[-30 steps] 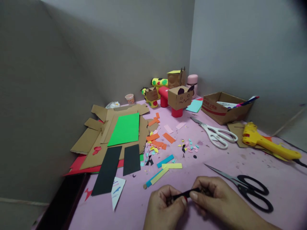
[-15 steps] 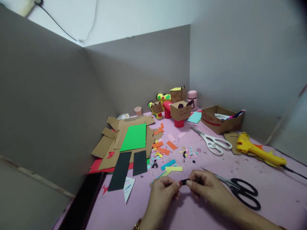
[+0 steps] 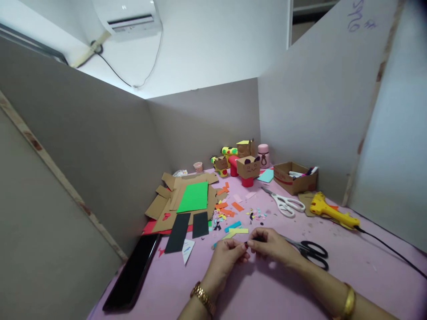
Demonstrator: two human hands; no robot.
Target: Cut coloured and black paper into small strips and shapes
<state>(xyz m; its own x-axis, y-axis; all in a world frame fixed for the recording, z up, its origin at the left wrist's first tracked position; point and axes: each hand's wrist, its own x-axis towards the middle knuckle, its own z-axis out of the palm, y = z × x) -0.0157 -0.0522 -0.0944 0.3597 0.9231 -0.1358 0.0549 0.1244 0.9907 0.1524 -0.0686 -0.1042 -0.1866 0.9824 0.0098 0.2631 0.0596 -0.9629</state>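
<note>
A small black paper strip is pinched between my two hands, mostly hidden by the fingers. My left hand closes thumb and fingertips on its near end. Fingertips of my right hand grip the other end, almost touching the left. Black-handled scissors lie just beyond the right forearm. Yellow and blue paper strips rest in front of the hands. Further left are two black paper rectangles and a white paper scrap.
A green sheet lies on flattened cardboard. A dark phone-like slab sits at left. White scissors, a yellow glue gun and a pen box stand right. A cat-faced cardboard figure is behind.
The camera view has tilted up, showing more wall and an air conditioner. My hands have drawn closer together, and less of the black strip shows between them.
</note>
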